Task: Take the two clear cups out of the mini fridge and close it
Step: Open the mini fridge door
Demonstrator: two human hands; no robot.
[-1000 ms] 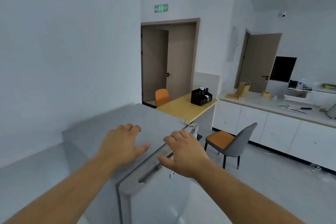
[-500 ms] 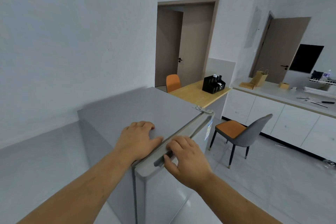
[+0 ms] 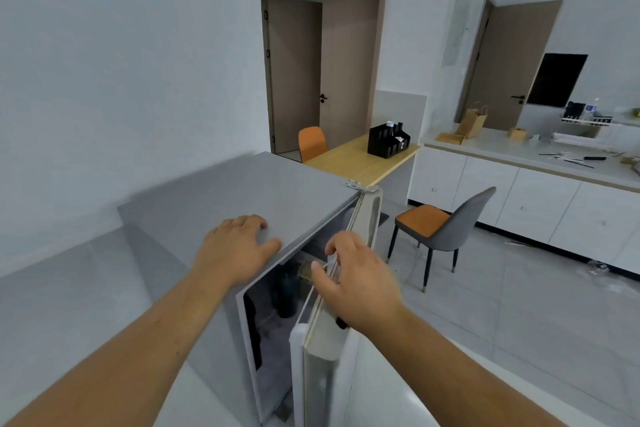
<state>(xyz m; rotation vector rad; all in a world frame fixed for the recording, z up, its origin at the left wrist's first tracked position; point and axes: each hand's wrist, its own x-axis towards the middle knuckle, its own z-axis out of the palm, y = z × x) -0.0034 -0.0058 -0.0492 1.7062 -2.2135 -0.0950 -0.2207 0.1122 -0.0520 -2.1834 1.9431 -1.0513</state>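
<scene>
A grey mini fridge (image 3: 242, 191) stands against the wall in front of me. Its door (image 3: 332, 333) is swung partly open to the right. My left hand (image 3: 235, 250) lies flat on the fridge's top near the front edge, holding nothing. My right hand (image 3: 356, 281) grips the top edge of the door. Through the gap I see a dark interior with a dark bottle (image 3: 287, 291) and something clear and glassy (image 3: 306, 269) just below my right fingers. The cups cannot be made out clearly.
A grey and orange chair (image 3: 436, 229) stands to the right of the door's swing. Behind the fridge is a wooden table (image 3: 349, 163) with a black organiser (image 3: 388, 140). White cabinets with a cluttered counter (image 3: 519, 156) run along the right.
The fridge door was shut and has swung open to the right under my right hand. My left hand stays on the top.
</scene>
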